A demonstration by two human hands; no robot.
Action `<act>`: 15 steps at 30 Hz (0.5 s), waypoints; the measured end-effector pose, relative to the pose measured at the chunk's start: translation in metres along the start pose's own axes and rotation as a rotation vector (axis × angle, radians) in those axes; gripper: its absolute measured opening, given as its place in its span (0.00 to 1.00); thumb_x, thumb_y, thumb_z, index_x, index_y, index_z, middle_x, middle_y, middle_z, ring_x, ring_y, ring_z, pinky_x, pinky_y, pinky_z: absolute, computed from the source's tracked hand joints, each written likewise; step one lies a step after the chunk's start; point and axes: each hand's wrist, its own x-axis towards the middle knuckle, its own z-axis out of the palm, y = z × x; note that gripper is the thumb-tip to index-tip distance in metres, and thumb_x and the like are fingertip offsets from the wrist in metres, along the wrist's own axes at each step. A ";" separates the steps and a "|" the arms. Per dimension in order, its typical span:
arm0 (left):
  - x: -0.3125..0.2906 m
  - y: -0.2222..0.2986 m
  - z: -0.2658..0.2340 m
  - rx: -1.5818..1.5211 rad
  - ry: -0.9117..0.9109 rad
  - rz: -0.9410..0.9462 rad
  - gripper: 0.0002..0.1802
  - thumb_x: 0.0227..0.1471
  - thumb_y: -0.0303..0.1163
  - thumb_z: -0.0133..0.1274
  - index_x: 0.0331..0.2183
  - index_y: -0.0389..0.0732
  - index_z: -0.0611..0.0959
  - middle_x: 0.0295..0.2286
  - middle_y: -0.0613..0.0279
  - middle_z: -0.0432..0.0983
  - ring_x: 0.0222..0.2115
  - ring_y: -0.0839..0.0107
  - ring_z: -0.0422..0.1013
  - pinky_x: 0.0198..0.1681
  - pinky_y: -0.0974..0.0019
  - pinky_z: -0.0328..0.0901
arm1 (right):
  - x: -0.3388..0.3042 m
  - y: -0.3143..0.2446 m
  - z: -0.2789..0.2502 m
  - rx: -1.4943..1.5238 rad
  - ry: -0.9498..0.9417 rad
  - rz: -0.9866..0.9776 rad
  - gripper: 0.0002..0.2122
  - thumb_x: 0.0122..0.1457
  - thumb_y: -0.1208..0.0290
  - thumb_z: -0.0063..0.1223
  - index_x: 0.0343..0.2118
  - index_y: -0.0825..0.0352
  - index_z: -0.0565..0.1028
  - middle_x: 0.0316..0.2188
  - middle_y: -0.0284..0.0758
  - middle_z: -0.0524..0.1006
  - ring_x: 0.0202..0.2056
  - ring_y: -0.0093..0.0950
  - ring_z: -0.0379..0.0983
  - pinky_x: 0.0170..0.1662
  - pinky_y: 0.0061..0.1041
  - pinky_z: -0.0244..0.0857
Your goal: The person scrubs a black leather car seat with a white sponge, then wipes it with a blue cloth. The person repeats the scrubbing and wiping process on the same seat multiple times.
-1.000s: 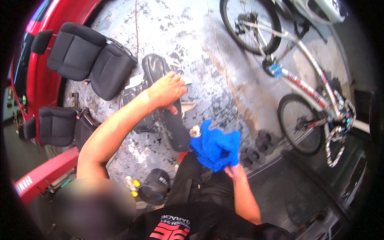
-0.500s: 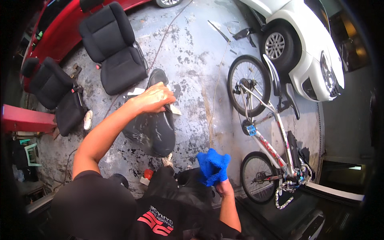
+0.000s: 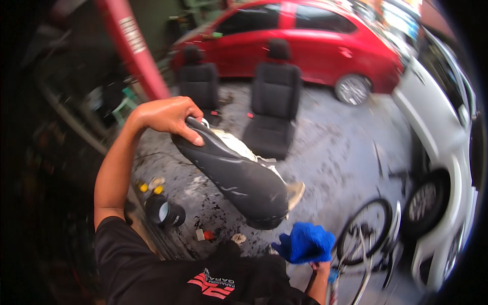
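My left hand (image 3: pixel 170 119) is closed round the upper end of a long, curved black padded piece (image 3: pixel 234 178), its thumb on the smooth face. The piece is held up off the floor, slanting down to the right. Pale, whitish material shows along its far edge, and wet-looking marks streak its black surface. In my right hand (image 3: pixel 320 266) is a bunched blue microfiber cloth (image 3: pixel 310 244), near the piece's lower end but apart from it. The cloth hides most of that hand's fingers.
Two black car seats, one nearer (image 3: pixel 272 107) and one farther left (image 3: pixel 199 84), stand before a red car (image 3: pixel 315 51). At right are a bicycle (image 3: pixel 363 229) and a white car (image 3: pixel 457 178). A black bucket (image 3: pixel 175 214) and a small red-and-white thing (image 3: pixel 205 235) sit on the floor.
My view has swung left and up, bringing in the red car and bucket. My left hand has raised and tilted the black padded piece. My right hand still holds the blue cloth.
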 end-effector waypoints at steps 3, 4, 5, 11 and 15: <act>-0.098 0.013 0.026 -0.012 0.246 -0.140 0.30 0.51 0.55 0.69 0.28 0.35 0.82 0.19 0.70 0.69 0.25 0.80 0.65 0.27 0.63 0.60 | 0.049 -0.056 0.049 -0.165 -0.158 -0.122 0.25 0.70 0.53 0.53 0.62 0.66 0.72 0.60 0.40 0.75 0.59 0.39 0.73 0.63 0.46 0.69; -0.130 0.020 0.039 -0.011 0.331 -0.213 0.30 0.53 0.57 0.68 0.28 0.35 0.82 0.19 0.69 0.68 0.25 0.80 0.64 0.27 0.62 0.60 | 0.060 -0.072 0.073 -0.216 -0.214 -0.183 0.25 0.70 0.53 0.53 0.61 0.66 0.72 0.60 0.40 0.75 0.59 0.39 0.73 0.63 0.46 0.69; -0.163 0.024 0.054 -0.036 0.401 -0.263 0.31 0.54 0.58 0.66 0.28 0.35 0.81 0.20 0.67 0.68 0.26 0.79 0.65 0.28 0.62 0.60 | 0.066 -0.083 0.101 -0.257 -0.269 -0.244 0.25 0.70 0.53 0.53 0.61 0.66 0.72 0.60 0.40 0.76 0.59 0.39 0.73 0.62 0.46 0.68; -0.325 0.126 0.137 -0.202 0.884 -0.305 0.17 0.58 0.40 0.68 0.33 0.34 0.85 0.23 0.67 0.76 0.27 0.81 0.68 0.31 0.68 0.63 | 0.047 -0.108 0.260 -0.291 -0.651 -0.511 0.23 0.69 0.53 0.53 0.58 0.67 0.73 0.58 0.41 0.76 0.59 0.40 0.73 0.62 0.47 0.68; -0.406 0.174 0.210 -0.236 1.069 -0.297 0.15 0.61 0.39 0.64 0.38 0.34 0.87 0.28 0.67 0.81 0.30 0.81 0.71 0.34 0.69 0.66 | -0.010 -0.078 0.342 -0.196 -0.960 -0.447 0.23 0.68 0.54 0.53 0.57 0.67 0.74 0.57 0.42 0.77 0.58 0.41 0.73 0.62 0.47 0.68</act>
